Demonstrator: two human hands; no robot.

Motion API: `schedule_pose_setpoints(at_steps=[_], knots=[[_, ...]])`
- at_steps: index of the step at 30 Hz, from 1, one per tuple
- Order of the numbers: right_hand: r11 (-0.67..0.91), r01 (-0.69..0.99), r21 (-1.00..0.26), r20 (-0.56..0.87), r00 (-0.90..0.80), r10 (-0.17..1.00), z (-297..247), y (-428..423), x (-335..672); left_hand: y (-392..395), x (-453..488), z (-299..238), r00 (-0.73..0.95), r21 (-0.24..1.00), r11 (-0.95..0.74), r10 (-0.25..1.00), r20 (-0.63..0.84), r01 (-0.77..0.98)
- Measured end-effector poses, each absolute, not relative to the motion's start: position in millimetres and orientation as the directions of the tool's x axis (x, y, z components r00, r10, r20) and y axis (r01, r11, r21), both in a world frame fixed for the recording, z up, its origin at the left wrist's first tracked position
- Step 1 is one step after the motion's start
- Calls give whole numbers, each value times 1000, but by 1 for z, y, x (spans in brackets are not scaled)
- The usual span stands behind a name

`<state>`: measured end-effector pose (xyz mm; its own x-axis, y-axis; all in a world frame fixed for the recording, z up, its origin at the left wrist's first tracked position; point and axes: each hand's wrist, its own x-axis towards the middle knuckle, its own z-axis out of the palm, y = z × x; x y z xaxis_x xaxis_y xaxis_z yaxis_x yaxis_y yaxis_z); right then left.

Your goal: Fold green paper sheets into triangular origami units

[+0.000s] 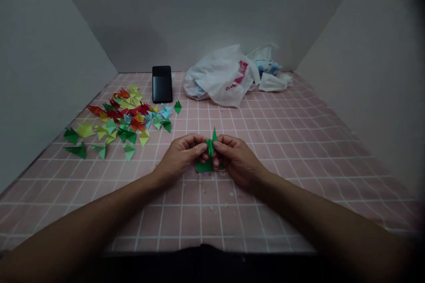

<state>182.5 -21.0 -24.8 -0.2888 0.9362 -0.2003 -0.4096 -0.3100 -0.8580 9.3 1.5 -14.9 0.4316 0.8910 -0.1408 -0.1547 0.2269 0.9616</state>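
Note:
Between my two hands is a small folded green origami piece, with one narrow point sticking up. My left hand pinches its left side between thumb and fingers. On the other side, my right hand pinches it near the base of the upright point. Below my fingers a flat green paper square lies on the tablecloth, partly covered by my hands. The fingertips hide some of the folds.
A pile of folded origami pieces in several colours spreads over the left of the checked pink tablecloth. Behind it lies a black phone. A white plastic bag and crumpled packaging rest near the back wall. Walls enclose three sides.

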Motion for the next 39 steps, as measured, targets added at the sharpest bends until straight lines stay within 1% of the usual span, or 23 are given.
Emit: schedule_pose_setpoints(at_steps=[6,12,16,25,30,39], knots=[[-309,-392,-867,-206,-282,937,-25,-22,181,2,8,-14,431,970,215,891,-146,-115],[-273,-405,-872,-189,-235,953,-25,-24,178,2,8,-10,435,983,183,886,-162,-6],[-296,-415,-861,-202,-255,946,-25,-24,178,3,9,-7,435,984,174,883,-177,47],[-333,-403,-852,-234,-275,933,-26,-22,180,8,6,-9,485,984,171,856,-178,59],[-347,-405,-846,-241,-290,926,-25,-22,180,8,5,-10,501,980,195,845,-188,39],[-335,-424,-841,-244,-254,936,-25,-25,178,7,6,-15,499,984,178,853,-154,0]])
